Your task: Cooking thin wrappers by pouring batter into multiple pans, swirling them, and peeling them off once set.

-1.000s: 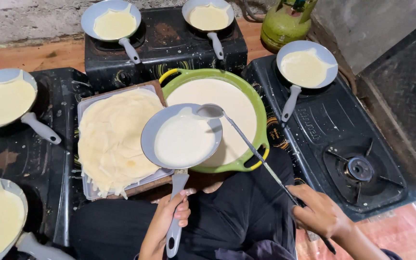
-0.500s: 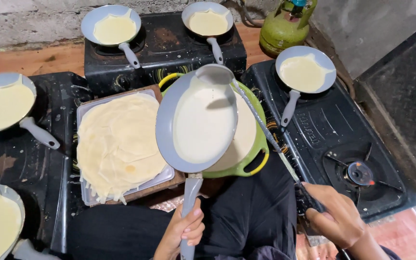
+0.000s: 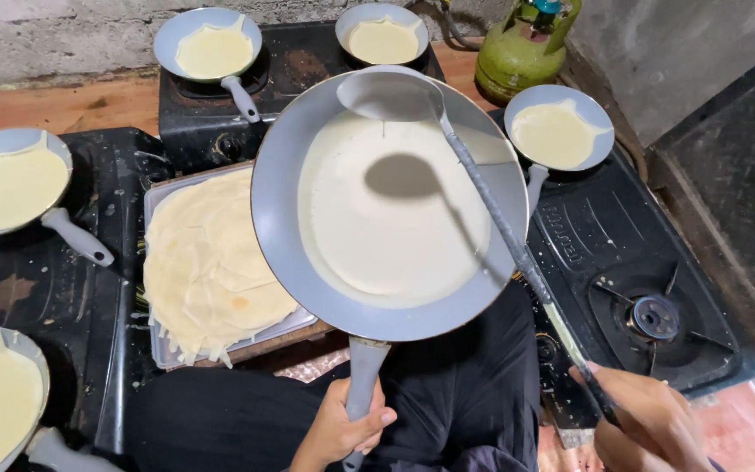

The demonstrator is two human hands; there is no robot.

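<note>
While the left hand point(image 3: 342, 428) wraps closed around the grey handle at the near edge of view, the big pan point(image 3: 391, 205) it carries stretches straight away from that grip, tilted up toward the camera, its round face well beyond the knuckles. Pan's long axis: handle to far rim, running nearly straight ahead of the person. Pale batter point(image 3: 386, 218) lies thin across the pan's middle and far part; bare grey rim shows on the near and left sides.

Right hand point(image 3: 653, 424), fingers closed on the end of the ladle point(image 3: 491, 218) shaft. Shaft runs on a diagonal, up and to the left from that grip, crossing over the pan's right side. Ladle bowl sits at the pan's far rim, well away from the right hand; whether it touches the batter, cannot tell. It throws a shadow onto the batter below it.

To the left of the left-hand grip: tray point(image 3: 161, 350) with stacked thin crepes point(image 3: 207, 262). Five small pans on burners ring the spot. Unlit burner point(image 3: 654, 316) just beyond the right hand.
</note>
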